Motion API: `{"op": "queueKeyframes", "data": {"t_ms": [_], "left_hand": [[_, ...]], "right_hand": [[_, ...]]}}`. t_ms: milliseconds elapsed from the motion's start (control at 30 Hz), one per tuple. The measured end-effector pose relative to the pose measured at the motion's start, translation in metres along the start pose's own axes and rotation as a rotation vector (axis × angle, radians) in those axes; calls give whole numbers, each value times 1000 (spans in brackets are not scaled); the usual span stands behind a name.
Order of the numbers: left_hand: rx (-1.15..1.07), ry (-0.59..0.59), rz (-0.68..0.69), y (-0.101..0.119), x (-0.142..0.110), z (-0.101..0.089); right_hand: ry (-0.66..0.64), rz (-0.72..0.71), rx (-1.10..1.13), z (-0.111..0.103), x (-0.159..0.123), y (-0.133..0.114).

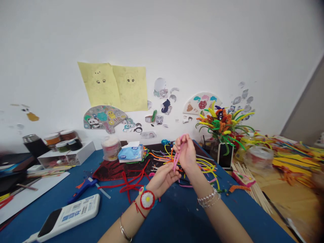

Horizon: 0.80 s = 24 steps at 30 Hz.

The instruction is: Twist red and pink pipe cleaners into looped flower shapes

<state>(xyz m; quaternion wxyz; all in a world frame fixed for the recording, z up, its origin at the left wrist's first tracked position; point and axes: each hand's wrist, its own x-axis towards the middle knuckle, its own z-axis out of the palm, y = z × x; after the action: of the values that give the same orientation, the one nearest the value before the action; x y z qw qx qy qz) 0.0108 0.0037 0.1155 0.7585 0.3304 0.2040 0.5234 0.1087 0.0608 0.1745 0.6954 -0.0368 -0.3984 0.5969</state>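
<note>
My left hand (164,178) is closed, pinching the lower end of a pink pipe cleaner (176,158) above the blue table (177,216). My right hand (186,152) is raised just behind it, fingers pinched on the upper end of the same pink pipe cleaner, which is bent into a loop between the two hands. A red-and-white flower bracelet (147,199) sits on my left wrist and beaded bracelets (209,199) on my right. Under the hands lies a heap of loose coloured pipe cleaners (202,167) on a dark mat (113,170).
A blue glue gun (82,189), a white remote-like device (68,216), a tissue pack (130,153) and a lidded tub (110,148) lie left. A pipe-cleaner bouquet (222,123), a phone stand (225,155) and wooden sticks (249,184) stand right. Paint jars (63,141) sit far left.
</note>
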Motion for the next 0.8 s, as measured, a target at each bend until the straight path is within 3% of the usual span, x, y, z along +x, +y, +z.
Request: {"op": "queueKeyframes", "data": {"t_ms": [367, 633, 800], "left_hand": [[-21, -27, -59, -7, 0, -1], [-29, -54, -49, -7, -1, 0], [2, -59, -59, -9, 0, -2]], "right_hand": [[93, -43, -69, -7, 3, 7], [53, -11, -41, -7, 1, 9], [17, 87, -47, -7, 2, 4]]}}
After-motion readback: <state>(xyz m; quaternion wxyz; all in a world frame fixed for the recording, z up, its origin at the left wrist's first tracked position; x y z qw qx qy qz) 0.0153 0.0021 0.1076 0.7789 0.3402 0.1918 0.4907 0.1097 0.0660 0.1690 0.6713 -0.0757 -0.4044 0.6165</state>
